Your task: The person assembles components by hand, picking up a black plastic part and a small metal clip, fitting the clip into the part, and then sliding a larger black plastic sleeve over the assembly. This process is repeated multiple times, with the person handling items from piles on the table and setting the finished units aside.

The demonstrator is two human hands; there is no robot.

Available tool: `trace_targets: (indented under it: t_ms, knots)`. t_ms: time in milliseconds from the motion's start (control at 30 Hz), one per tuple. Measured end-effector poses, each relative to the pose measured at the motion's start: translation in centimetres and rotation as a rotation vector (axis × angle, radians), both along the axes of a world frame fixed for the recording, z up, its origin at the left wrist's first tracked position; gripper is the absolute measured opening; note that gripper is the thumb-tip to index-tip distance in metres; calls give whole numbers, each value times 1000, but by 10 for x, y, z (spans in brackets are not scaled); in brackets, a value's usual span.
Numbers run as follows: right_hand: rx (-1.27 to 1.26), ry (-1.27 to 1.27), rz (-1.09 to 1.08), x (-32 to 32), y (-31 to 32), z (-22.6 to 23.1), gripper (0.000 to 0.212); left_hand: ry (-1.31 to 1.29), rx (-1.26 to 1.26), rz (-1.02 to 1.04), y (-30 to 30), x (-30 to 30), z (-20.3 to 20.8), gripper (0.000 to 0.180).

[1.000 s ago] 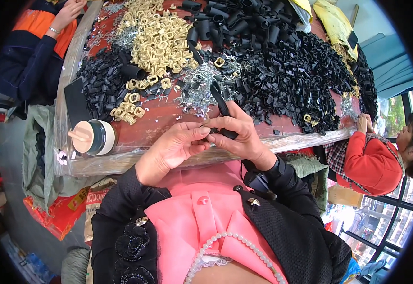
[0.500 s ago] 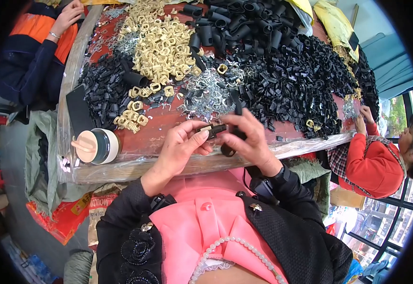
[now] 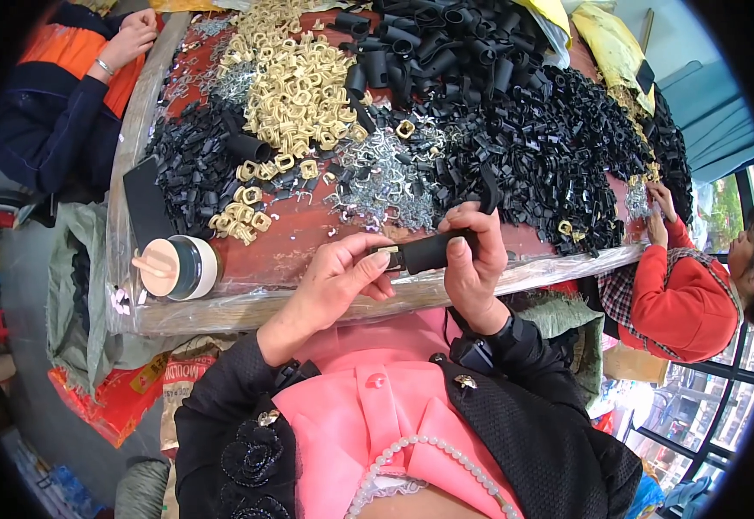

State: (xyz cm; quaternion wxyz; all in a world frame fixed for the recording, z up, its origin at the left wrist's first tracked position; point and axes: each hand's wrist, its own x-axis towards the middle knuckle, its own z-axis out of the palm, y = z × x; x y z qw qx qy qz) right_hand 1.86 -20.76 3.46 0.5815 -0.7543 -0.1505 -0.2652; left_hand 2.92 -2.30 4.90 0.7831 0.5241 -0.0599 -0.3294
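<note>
Near the table's front edge my left hand pinches a small black-and-beige plastic piece between thumb and fingers. My right hand is closed on a black plastic tube, whose curved arm sticks up past the fingers. The tube's left end meets the small piece; whether they are joined I cannot tell. Just beyond my hands lie silver metal clips and a pile of small black plastic parts.
Beige square rings heap at the far left, with larger black tubes farther back. A lidded jar and a dark flat slab are at left. Co-workers' hands show at both sides of the wooden table edge.
My right hand has turned, bringing the black tube sideways against the small piece, its curved arm now pointing up. The left hand has barely moved, still pinching its piece.
</note>
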Motion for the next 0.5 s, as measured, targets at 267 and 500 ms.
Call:
trace_targets:
  t_ms: [267, 500]
  knots:
    - [158, 13, 5, -1, 3, -3, 28, -70, 24, -1, -2, -3, 0, 34]
    - [102, 377, 54, 3, 0, 2, 25, -137, 58, -9, -1, -1, -3, 38]
